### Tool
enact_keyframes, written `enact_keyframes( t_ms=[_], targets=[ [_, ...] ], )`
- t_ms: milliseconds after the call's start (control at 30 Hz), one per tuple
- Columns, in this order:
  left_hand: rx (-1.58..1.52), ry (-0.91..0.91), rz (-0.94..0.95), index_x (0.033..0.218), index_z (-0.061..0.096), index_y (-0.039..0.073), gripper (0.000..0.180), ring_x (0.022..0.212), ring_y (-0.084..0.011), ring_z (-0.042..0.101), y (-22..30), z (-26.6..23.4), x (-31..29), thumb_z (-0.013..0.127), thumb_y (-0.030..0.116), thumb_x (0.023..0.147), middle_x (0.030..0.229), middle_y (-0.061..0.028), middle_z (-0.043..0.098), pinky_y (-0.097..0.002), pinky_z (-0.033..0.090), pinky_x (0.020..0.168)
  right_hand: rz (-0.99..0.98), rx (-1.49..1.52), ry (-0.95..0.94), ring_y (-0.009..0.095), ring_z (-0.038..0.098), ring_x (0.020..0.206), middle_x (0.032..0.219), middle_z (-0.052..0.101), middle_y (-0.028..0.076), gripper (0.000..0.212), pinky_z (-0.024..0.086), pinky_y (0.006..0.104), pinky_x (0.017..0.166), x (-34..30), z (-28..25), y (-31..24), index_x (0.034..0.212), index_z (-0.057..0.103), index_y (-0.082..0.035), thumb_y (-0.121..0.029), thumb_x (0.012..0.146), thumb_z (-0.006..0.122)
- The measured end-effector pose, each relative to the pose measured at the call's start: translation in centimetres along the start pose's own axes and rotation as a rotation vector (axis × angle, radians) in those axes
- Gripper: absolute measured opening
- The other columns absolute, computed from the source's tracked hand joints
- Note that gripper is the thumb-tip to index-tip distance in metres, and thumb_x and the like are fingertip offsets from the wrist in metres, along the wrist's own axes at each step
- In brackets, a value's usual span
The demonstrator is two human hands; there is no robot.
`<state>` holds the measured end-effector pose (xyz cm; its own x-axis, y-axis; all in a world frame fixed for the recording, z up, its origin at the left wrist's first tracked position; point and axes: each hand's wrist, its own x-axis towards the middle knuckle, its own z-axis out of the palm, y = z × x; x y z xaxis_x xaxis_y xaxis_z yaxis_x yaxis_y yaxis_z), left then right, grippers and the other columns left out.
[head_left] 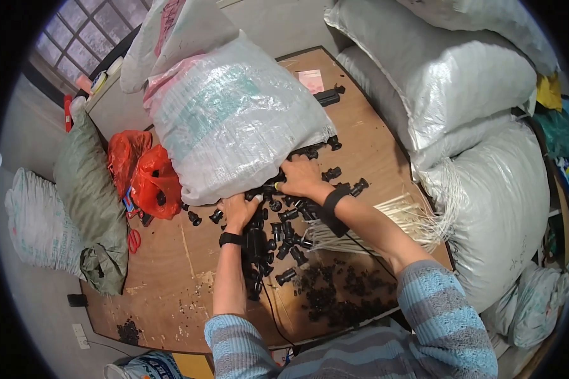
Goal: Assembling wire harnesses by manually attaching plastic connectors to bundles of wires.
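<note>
A big white woven sack [221, 117] with a pale green patch lies on the brown table, its lower edge toward me. My left hand [238, 211] is at that edge, thumb out to the right and the other fingertips hidden at the sack. Farther right, my right hand [302, 177] reaches to the sack's edge among black plastic parts, with its fingertips partly hidden. Something small and yellow shows by its thumb. Short black cylindrical fittings [287, 235] lie heaped between and below my hands. Whether either hand grips the sack or a fitting cannot be made out.
White thin sticks or tubes [392, 221] lie bundled at the right. Small black pieces [338, 290] spread nearer me. Red plastic bags [153, 183] and red scissors [133, 240] are on the left. Full white sacks [468, 82] are stacked along the right side.
</note>
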<state>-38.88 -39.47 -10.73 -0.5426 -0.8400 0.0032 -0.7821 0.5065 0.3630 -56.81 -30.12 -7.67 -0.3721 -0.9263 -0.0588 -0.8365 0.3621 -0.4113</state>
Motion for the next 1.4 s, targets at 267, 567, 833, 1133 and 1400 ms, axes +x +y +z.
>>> enact_keyframes(
  t_ms=[267, 567, 833, 1133, 1400],
  targets=[
    [-0.285, -0.023, 0.297, 0.134, 0.049, 0.011, 0.071, 0.127, -0.0372, 0.039, -1.0, -2.3, -6.6, 0.072, 0.012, 0.066, 0.146, -0.0226, 0.03, -0.039, 0.036, 0.105, -0.401, -0.063, 0.274, 0.035, 0.057, 0.096, 0.105, 0.06, 0.016, 0.054, 0.041, 0.0465, 0.083, -7.4, -0.4, -2.0, 0.114, 0.061, -0.014, -0.034, 0.065, 0.07],
    [-0.409, 0.25, 0.289, 0.108, 0.065, 0.008, 0.039, 0.111, -0.0286, 0.057, -0.2, -4.8, -19.6, 0.058, 0.001, 0.071, 0.114, -0.0105, 0.063, -0.0369, 0.043, 0.098, -0.112, 0.417, 0.093, 0.024, 0.067, 0.084, 0.094, 0.067, 0.015, 0.043, 0.051, 0.0329, 0.074, -25.0, -3.5, 7.7, 0.119, 0.059, -0.006, -0.013, 0.077, 0.066],
    [-0.225, 0.286, 0.379, 0.097, 0.069, 0.007, 0.03, 0.104, -0.0327, 0.055, 2.4, 1.0, -25.4, 0.06, -0.001, 0.069, 0.108, -0.0136, 0.063, -0.0401, 0.045, 0.092, -0.097, -0.18, 0.23, 0.04, 0.055, 0.078, 0.076, 0.057, 0.021, 0.009, 0.044, 0.0476, 0.07, -30.4, -1.1, 11.4, 0.076, 0.061, 0.0, -0.008, 0.07, 0.062],
    [-0.657, 0.494, 0.098, 0.104, 0.052, 0.006, 0.035, 0.084, -0.0347, 0.055, 3.7, 2.1, -28.1, 0.056, -0.002, 0.071, 0.088, -0.0161, 0.059, -0.0419, 0.044, 0.074, -0.384, -0.24, 0.402, 0.038, 0.054, 0.067, 0.07, 0.054, 0.019, 0.009, 0.041, 0.0443, 0.059, -29.1, -1.1, 10.0, 0.079, 0.053, 0.0, -0.002, 0.071, 0.058],
    [-1.315, 0.068, -0.31, 0.121, 0.053, 0.005, 0.04, 0.064, -0.0057, 0.049, 3.9, 1.0, -34.8, 0.045, 0.001, 0.083, 0.083, 0.0001, 0.057, -0.0211, 0.04, 0.055, -0.292, 0.395, 0.088, 0.016, 0.058, 0.061, 0.074, 0.063, 0.012, 0.018, 0.044, 0.0296, 0.057, -32.1, -1.1, 7.2, 0.104, 0.061, 0.0, -0.007, 0.088, 0.057]
  ],
)
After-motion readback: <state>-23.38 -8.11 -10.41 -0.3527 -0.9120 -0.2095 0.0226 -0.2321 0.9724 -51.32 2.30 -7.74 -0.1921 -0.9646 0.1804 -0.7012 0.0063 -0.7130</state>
